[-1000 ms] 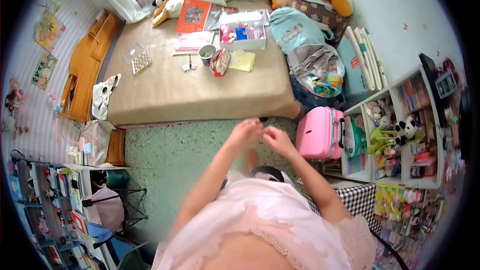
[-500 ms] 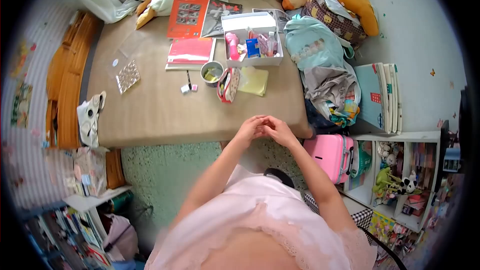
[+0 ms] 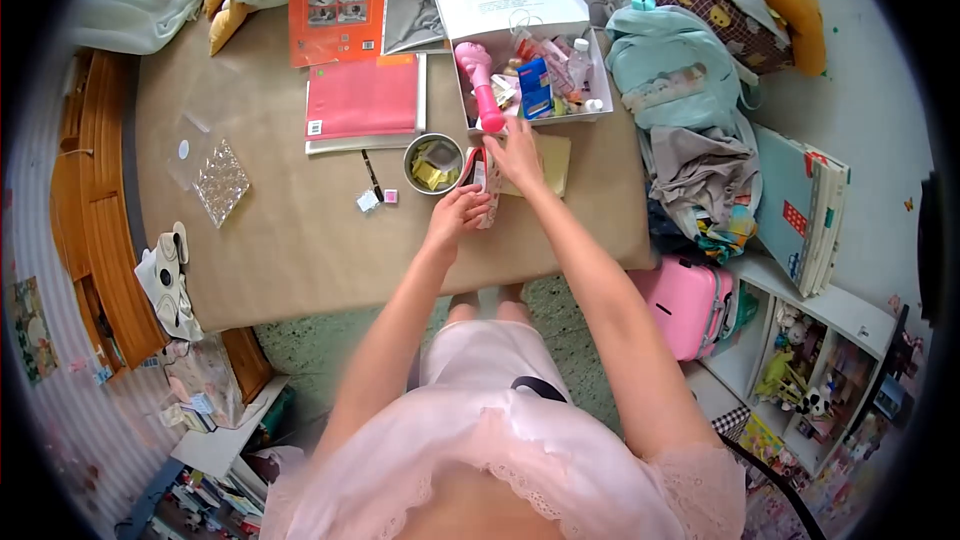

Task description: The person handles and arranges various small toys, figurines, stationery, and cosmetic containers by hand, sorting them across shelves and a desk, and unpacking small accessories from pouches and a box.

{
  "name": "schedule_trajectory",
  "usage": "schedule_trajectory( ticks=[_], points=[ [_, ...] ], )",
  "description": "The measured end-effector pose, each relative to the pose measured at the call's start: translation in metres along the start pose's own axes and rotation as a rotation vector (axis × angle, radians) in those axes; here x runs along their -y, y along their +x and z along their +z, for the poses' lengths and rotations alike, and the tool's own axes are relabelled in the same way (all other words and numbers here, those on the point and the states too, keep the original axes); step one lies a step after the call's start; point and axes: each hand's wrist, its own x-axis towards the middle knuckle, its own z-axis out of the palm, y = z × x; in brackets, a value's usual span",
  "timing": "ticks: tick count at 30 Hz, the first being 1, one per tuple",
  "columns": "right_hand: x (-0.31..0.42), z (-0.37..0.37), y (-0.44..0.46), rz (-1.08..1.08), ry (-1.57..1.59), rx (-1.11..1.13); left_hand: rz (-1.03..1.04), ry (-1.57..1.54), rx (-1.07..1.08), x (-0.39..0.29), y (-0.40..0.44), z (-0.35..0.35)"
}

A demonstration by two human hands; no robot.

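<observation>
A small red-and-white patterned pouch (image 3: 489, 202) stands unzipped on the bed, between my two hands. My left hand (image 3: 458, 214) is at its near left side, fingers curled against it. My right hand (image 3: 517, 156) is over its far right edge, fingertips near the pink handle; whether they grip anything is unclear. Just beyond, a white box (image 3: 590, 120) holds a pink handheld item (image 3: 482, 80), a blue packet (image 3: 535, 88) and bottles. A round tin (image 3: 411, 180) with yellow packets is left of the pouch. A yellow sheet (image 3: 553, 165) lies partly under my right forearm.
Red-pink books (image 3: 362, 100), an orange booklet (image 3: 337, 5), a black pen (image 3: 371, 172) and a clear bag of beads (image 3: 221, 183) lie on the bed (image 3: 290, 270). A teal backpack (image 3: 655, 60) is at the right. A pink suitcase (image 3: 688, 306) stands on the floor.
My hands have parted and reached forward over the bed, from being together near its front edge to the pouch. The view has moved closer to the bed.
</observation>
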Motion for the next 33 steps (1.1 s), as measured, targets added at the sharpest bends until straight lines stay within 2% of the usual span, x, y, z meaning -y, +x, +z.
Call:
schedule_trajectory(
  ticks=[1,2,4,6,8,9,10,12,13,14,16,22,23,27,28,29,30,32,33],
  points=[
    [0.002,0.008,0.013,-0.038,-0.132,-0.069,-0.005,-0.011,-0.009,-0.001,0.004,-0.002],
    [-0.001,0.016,0.023,-0.026,-0.125,-0.064,-0.01,-0.02,-0.017,0.0,0.009,-0.005],
    [-0.007,0.028,0.041,-0.002,-0.242,0.041,-0.032,-0.03,-0.029,0.005,0.013,-0.006],
    [-0.022,0.036,0.053,0.003,-0.221,0.059,-0.067,-0.054,-0.067,0.007,0.012,-0.003],
    [-0.038,0.034,0.06,-0.042,-0.052,0.091,-0.089,-0.048,-0.07,0.011,0.014,-0.005],
    [-0.045,0.032,0.06,-0.137,0.02,0.01,-0.105,-0.064,-0.08,0.012,0.013,-0.004],
    [-0.054,0.027,0.061,-0.136,0.017,0.019,-0.12,-0.081,-0.088,0.013,0.014,-0.003],
    [-0.059,0.004,0.059,0.402,1.119,0.094,-0.127,-0.09,-0.098,0.014,0.022,-0.001],
    [-0.061,-0.009,0.055,0.419,1.277,0.093,-0.131,-0.089,-0.106,0.015,0.027,0.001],
    [-0.066,-0.019,0.051,0.426,1.272,0.092,-0.137,-0.092,-0.105,0.014,0.031,0.006],
    [-0.071,-0.034,0.05,0.403,1.559,0.234,-0.111,-0.122,-0.071,0.008,0.045,0.016],
    [-0.072,-0.04,0.04,0.516,1.614,0.303,-0.016,-0.103,-0.048,-0.016,0.09,0.043],
    [-0.07,-0.037,0.035,0.53,1.642,0.331,0.019,-0.081,-0.099,-0.022,0.096,0.049],
    [-0.057,-0.028,0.014,0.551,1.527,0.41,0.043,-0.035,-0.144,-0.042,0.119,0.053],
    [-0.052,-0.032,0.013,0.543,1.421,0.465,0.021,0.021,-0.146,-0.047,0.123,0.052],
    [-0.05,-0.036,0.013,0.533,1.314,0.519,0.051,-0.061,-0.17,-0.046,0.129,0.049],
    [-0.055,-0.036,0.018,0.539,1.314,0.52,0.047,-0.061,-0.173,-0.043,0.132,0.045],
    [-0.074,-0.036,0.039,0.478,0.956,0.57,0.117,-0.037,-0.133,-0.043,0.136,0.037],
    [-0.081,-0.035,0.052,0.447,0.848,0.466,0.133,-0.014,-0.135,-0.042,0.14,0.032]
  ],
)
